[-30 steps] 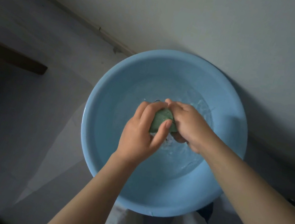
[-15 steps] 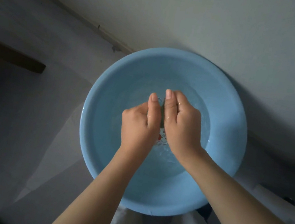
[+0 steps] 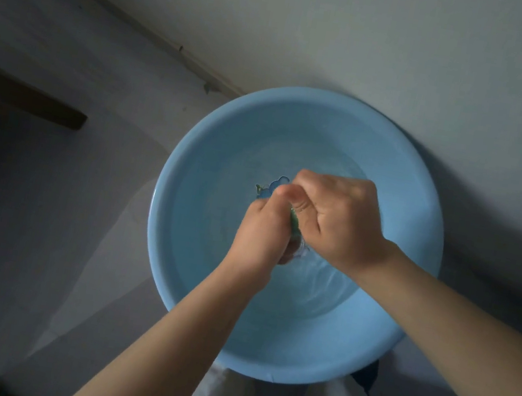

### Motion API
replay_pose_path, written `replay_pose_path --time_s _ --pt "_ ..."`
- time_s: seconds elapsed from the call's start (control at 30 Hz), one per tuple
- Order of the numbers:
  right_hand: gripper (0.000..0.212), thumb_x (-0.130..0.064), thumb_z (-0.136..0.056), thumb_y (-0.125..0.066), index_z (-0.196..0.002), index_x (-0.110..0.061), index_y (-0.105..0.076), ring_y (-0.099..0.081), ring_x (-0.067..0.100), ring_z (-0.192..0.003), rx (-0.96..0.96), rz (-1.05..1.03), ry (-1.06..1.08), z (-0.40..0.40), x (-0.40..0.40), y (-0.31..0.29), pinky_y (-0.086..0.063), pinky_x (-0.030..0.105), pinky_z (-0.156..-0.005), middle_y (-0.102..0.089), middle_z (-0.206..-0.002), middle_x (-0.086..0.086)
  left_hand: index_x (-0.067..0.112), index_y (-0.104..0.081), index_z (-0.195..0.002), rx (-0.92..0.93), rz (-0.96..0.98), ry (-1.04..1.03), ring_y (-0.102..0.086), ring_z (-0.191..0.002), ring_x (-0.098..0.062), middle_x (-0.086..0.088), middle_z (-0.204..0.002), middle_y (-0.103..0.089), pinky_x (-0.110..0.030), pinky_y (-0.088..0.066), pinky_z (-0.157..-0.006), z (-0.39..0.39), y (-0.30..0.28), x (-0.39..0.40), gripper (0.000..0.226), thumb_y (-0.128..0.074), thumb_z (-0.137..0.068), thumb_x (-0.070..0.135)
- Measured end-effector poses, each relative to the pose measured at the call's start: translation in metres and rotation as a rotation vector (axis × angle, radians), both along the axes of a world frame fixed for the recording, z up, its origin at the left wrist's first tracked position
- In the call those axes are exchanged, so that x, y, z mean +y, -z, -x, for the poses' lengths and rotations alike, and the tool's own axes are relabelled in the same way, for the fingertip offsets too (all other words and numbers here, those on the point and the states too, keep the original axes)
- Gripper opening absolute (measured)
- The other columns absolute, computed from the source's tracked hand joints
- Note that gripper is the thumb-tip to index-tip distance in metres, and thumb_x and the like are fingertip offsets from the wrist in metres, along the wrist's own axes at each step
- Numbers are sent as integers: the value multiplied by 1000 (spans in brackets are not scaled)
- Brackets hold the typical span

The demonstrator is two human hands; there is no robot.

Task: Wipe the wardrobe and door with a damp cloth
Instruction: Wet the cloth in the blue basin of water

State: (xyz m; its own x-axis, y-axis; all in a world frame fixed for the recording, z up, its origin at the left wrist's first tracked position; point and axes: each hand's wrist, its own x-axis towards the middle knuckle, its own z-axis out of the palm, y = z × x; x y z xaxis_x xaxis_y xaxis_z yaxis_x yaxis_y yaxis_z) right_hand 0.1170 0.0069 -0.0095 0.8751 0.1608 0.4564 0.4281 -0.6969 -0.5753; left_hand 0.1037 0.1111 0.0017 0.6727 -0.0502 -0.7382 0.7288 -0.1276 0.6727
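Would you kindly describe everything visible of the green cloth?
Only a thin green sliver of the cloth shows, bunched and squeezed between the left hand and right hand, both gripping it. It looks soft and wet, held over the water in the round blue plastic basin. Most of it is hidden inside the fists.

Both hands fisted, knuckles together.
Left hand (image 3: 263,229) and right hand (image 3: 335,220) curl tight, touching at the thumbs; both bare forearms reach in from below, converging.
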Motion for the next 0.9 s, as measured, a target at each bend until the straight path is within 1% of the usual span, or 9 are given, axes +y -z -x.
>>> replay_pose_path --time_s 0.17,0.23,0.3,0.43,0.53,0.63,0.73,0.83,0.9 --pt "58 -39 -103 -28 -65 -5 -57 -47 23 -44 139 -70 45 11 0 8 -36 28 -40 -50 -51 3 16 -42 -56 -24 -69 -6 -33 -43 -11 10 -42 -38 -27 -29 -48 6 -3 -1 47 -33 -96 39" --pt "50 -39 -102 -33 -70 -9 -56 -42 13 -51 239 -86 103 16 1 8 -34 30 -45 -48 -55 -6 14 -48 -62 -47 -120 22 -38 -50 -13 9 -48 -44 -30 -33 -53 11 -5 2 50 -32 -97 47" --pt "39 -39 -98 -36 -75 -13 -53 -36 6 -56 394 -129 158 19 1 8 -28 25 -51 -39 -58 -14 12 -55 -74 -75 -116 12 -46 -56 -14 6 -60 -53 -30 -40 -58 14 -7 4 51 -33 -97 52" --pt "37 -46 -94 -37 -94 -15 -56 -44 -2 -70 617 -249 211 29 0 -17 -35 18 -65 -53 -84 -9 13 -58 -104 -36 1 -179 -65 -74 -13 0 -85 -65 -23 -54 -64 17 -33 2 30 -41 -99 38" --pt "24 -37 -91 -49 -106 -18 -54 -49 -7 -79 698 -359 244 40 1 -51 -36 6 -71 -54 -99 -1 26 -59 -111 -78 91 -220 -68 -90 -17 -2 -100 -69 -34 -55 -80 20 -61 3 17 -52 -96 30" --pt "14 -26 -93 -58 -105 -26 -51 -55 0 -81 745 -410 277 50 0 -98 -42 9 -71 -58 -100 -4 36 -57 -118 -89 113 -219 -67 -96 -20 -3 -106 -68 -36 -55 -85 22 -105 7 27 -59 -92 26" --pt "17 -16 -89 -65 -92 -29 -55 -59 -4 -82 776 -470 345 56 -2 -156 -43 8 -72 -63 -91 -13 29 -55 -122 -57 152 -230 -67 -91 -20 -9 -106 -67 -34 -54 -82 20 -160 14 37 -65 -89 16" --pt "12 -14 -87 -68 -83 -24 -61 -63 3 -82 805 -522 395 59 -4 -221 -47 17 -74 -66 -84 -10 21 -63 -105 -84 175 -175 -67 -83 -20 -10 -97 -69 -32 -55 -73 21 -221 25 24 -68 -85 10" --pt "12 -12 -87 -68 -80 -22 -64 -64 4 -78 792 -587 416 60 -6 -260 -49 17 -73 -68 -82 -7 18 -65 -102 -122 226 -140 -68 -78 -20 -9 -90 -69 -31 -54 -68 24 -259 29 18 -67 -86 10"
